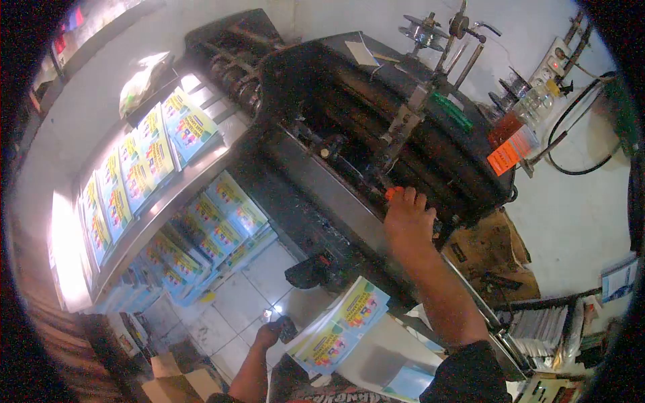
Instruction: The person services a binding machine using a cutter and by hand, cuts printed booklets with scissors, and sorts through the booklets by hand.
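Observation:
My right hand [410, 218] is closed on a small orange-red part [392, 193] at the edge of a large dark machine [322, 181]. Low in the view, my left hand [272, 332] is closed around a dark object [287, 329] that I cannot make out, over the tiled floor. Just right of it, printed yellow and blue booklets [339, 326] lie on a pale surface [376, 349] in front of me.
More booklets [141, 161] lie in rows on a metal-edged table [171, 205] at left, with stacks [215, 221] below. Cardboard [490, 255] is under the machine's right side. Spools [423, 33] stand on top. An open carton [178, 379] sits at bottom left.

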`<action>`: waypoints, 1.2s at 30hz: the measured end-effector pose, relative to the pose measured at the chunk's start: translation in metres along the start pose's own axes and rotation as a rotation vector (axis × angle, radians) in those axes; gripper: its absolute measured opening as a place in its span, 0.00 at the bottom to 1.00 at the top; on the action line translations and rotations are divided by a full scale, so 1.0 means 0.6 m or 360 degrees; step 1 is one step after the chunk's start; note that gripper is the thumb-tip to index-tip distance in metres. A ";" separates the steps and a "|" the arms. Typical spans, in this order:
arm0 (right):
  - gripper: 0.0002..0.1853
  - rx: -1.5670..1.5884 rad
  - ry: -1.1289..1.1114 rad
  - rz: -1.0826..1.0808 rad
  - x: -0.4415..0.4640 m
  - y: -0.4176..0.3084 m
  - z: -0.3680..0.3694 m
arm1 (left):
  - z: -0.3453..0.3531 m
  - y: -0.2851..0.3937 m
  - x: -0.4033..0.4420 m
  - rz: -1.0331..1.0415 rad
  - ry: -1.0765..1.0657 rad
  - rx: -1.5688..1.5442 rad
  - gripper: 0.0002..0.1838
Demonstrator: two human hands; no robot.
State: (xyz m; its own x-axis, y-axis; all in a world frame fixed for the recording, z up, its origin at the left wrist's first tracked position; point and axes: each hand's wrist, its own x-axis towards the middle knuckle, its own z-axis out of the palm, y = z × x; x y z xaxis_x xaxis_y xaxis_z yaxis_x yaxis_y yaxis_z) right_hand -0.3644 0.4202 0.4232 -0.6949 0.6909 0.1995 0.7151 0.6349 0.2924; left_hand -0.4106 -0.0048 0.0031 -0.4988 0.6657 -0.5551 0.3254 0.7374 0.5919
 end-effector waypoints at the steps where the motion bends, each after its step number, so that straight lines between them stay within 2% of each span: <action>1: 0.18 0.0001 0.0000 0.0001 0.001 -0.001 -0.001 | 0.000 0.000 0.001 -0.0031 -0.0013 0.0042 0.20; 8: 0.17 0.0013 -0.0158 0.0032 0.004 -0.003 -0.020 | -0.027 0.020 -0.007 -0.0017 -0.0112 -0.0011 0.18; 13: 0.19 0.0097 -0.0181 0.0084 0.002 -0.005 -0.029 | -0.010 -0.004 -0.004 0.0132 0.0015 0.0051 0.16; 17: 0.19 0.0091 -0.0230 0.0105 0.000 -0.008 -0.030 | -0.020 0.007 -0.007 0.0003 -0.0031 -0.0043 0.16; 23: 0.19 0.0062 -0.0191 0.0056 -0.001 -0.007 -0.026 | -0.017 -0.006 -0.003 0.0227 -0.0059 0.0280 0.21; 25: 0.19 0.0033 -0.0129 0.0022 -0.002 -0.006 -0.028 | -0.049 0.049 -0.021 -0.0324 -0.0150 -0.0130 0.22; 26: 0.18 0.0034 -0.0173 0.0014 0.001 -0.006 -0.036 | -0.040 0.035 -0.017 -0.0324 -0.0150 -0.0129 0.22; 28: 0.17 0.0036 -0.0214 0.0007 0.004 -0.006 -0.041 | -0.013 -0.007 -0.003 -0.0014 -0.0056 0.0038 0.22; 29: 0.17 0.0022 -0.0175 -0.0002 0.006 -0.005 -0.039 | -0.010 -0.013 -0.002 -0.0015 -0.0054 0.0039 0.22; 31: 0.16 0.0005 -0.0134 -0.0014 0.014 -0.006 -0.032 | -0.027 0.009 -0.011 0.0183 -0.0050 -0.0007 0.21; 36: 0.18 0.0325 -0.0362 0.0128 0.014 -0.001 -0.049 | -0.027 0.014 0.001 0.0139 -0.0162 0.0352 0.17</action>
State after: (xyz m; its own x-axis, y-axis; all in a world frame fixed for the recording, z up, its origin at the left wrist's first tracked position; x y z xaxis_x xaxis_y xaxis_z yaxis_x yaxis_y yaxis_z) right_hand -0.3728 0.4156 0.4520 -0.6173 0.7867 -0.0068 0.7835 0.6155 0.0855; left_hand -0.4211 0.0000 0.0172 -0.3814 0.7279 -0.5698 0.5369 0.6762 0.5044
